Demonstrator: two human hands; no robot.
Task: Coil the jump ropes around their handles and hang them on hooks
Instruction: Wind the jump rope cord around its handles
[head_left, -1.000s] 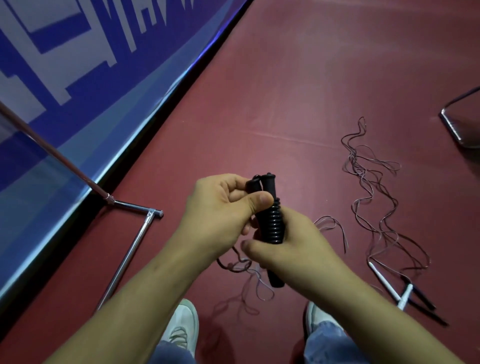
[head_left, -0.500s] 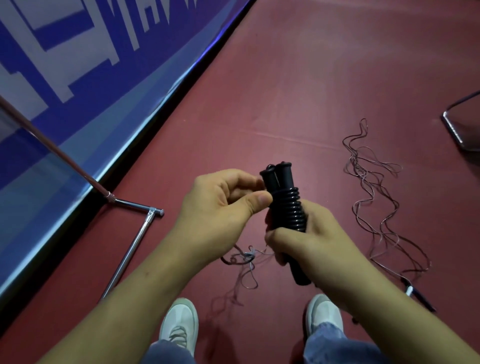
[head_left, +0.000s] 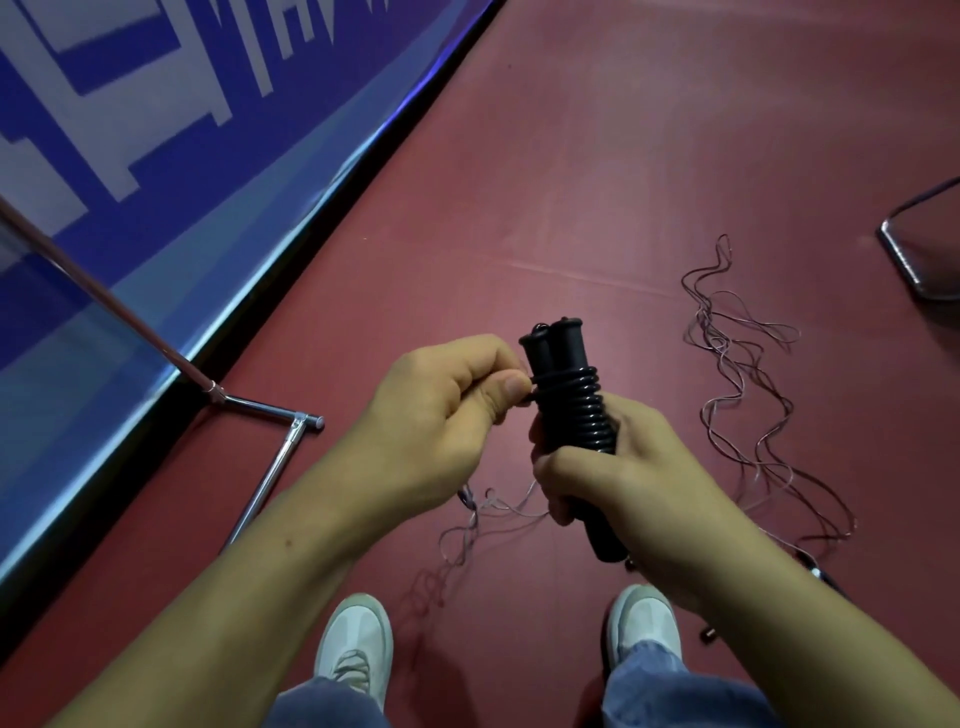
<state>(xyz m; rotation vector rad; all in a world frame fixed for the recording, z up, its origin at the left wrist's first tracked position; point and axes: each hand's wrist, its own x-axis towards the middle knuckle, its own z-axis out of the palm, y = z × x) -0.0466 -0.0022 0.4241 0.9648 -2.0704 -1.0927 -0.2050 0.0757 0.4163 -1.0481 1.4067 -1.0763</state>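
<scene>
Black coiled rope (head_left: 571, 415); banner lettering (head_left: 202, 62) illegible

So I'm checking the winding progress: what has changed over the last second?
The black handles tilted, tops leaning left. The left hand slid its thumb off them to pinch the coil at its top wrap. The right hand still grips the handles below it; the loose rope lies unmoved.

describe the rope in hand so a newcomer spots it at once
On the red floor beside the blue banner, look above the white shoes. The right hand grips two black handles; the left hand pinches the black rope coiled round them. The floor ropes are thin, pale and loose.
</scene>
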